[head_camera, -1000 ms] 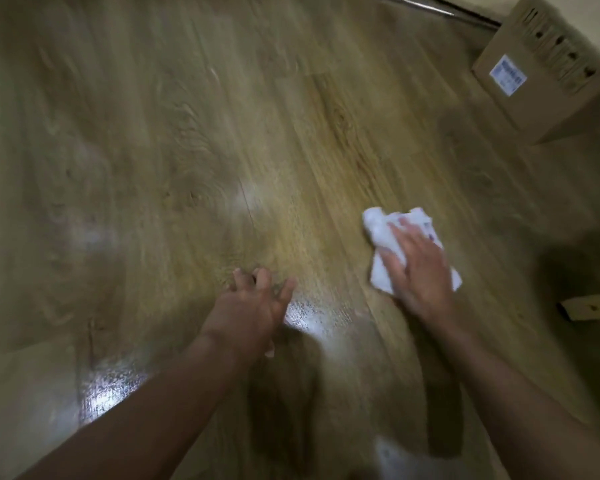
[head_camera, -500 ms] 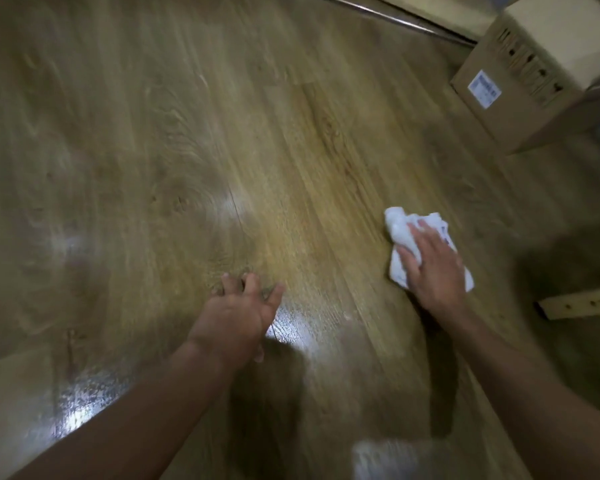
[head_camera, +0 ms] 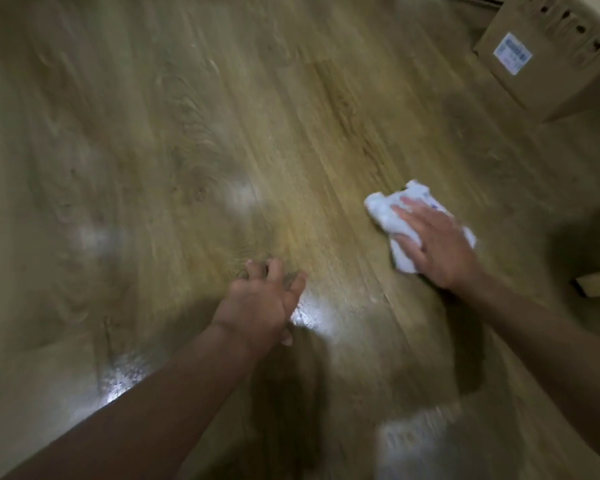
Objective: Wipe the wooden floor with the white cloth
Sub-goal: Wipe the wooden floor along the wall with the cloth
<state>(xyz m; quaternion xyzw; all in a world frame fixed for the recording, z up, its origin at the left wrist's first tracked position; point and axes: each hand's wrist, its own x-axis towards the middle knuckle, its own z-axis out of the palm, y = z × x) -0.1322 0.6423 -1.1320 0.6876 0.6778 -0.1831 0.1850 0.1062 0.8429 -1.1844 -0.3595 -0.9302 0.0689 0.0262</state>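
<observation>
Right hand (head_camera: 437, 247) flat, pressing white cloth (head_camera: 383, 211) on wooden floor (head_camera: 187, 133) | cloth swung back toward left hand (head_camera: 260, 303), which is spread, bracing on floor | wiping mid-stroke, likely ongoing

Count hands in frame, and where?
2. Left hand low centre, fingers spread on the wooden floor; right hand to its right, flat on the white cloth. None seem hidden.

The crumpled white cloth (head_camera: 400, 221) lies flat on the glossy wooden floor (head_camera: 222, 133), centre-right.
</observation>
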